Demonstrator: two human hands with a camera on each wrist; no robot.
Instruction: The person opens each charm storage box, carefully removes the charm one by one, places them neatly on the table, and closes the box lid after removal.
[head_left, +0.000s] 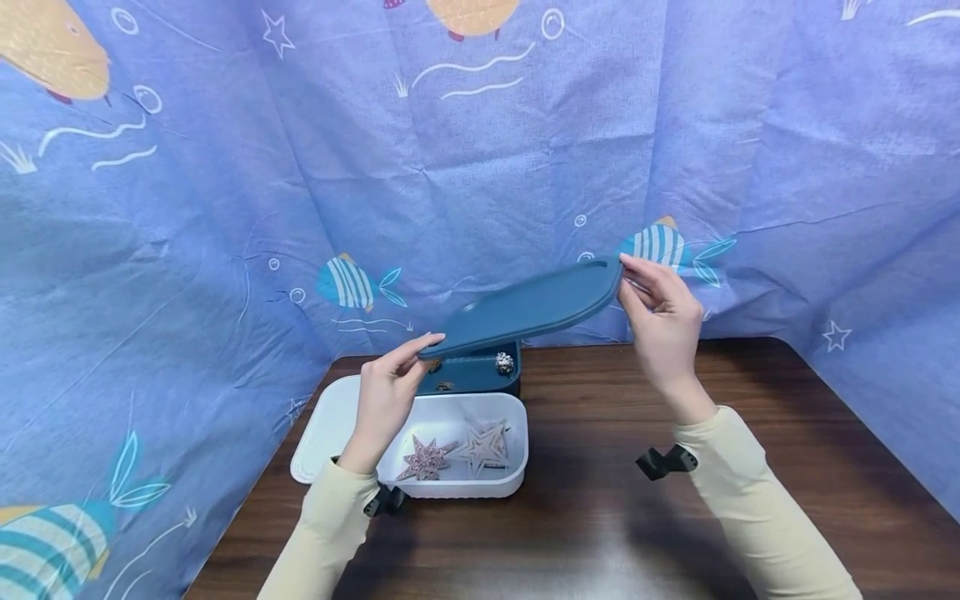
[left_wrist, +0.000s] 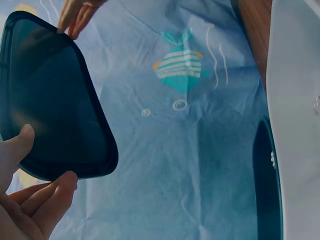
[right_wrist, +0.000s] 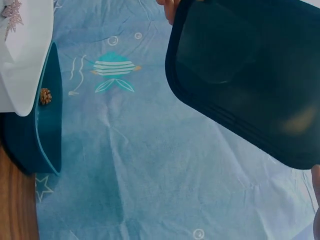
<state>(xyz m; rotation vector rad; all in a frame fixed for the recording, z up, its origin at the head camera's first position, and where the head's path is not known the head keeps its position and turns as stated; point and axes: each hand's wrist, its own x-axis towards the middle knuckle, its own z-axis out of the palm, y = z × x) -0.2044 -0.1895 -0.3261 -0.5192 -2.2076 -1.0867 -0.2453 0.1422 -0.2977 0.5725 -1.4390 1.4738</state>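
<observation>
A dark blue lid [head_left: 536, 304] is held in the air between both hands, tilted with its right end higher. My left hand [head_left: 388, 398] pinches its left end between thumb and fingers, also seen in the left wrist view. At the raised right end, my right hand [head_left: 663, 321] pinches the corner. Below the lid stands a dark blue box [head_left: 480, 383], partly covered from sight, with a silvery ball [head_left: 505, 363] and small brown pieces inside; the right wrist view shows a pine cone [right_wrist: 45, 96] in it.
In front of the blue box stands a white box [head_left: 517, 442] holding a pink glitter star [head_left: 426, 459] and a pale star ornament [head_left: 482, 447]. A white lid [head_left: 322, 425] lies at its left on the wooden table [head_left: 585, 467]. A patterned blue cloth [head_left: 480, 183] hangs behind.
</observation>
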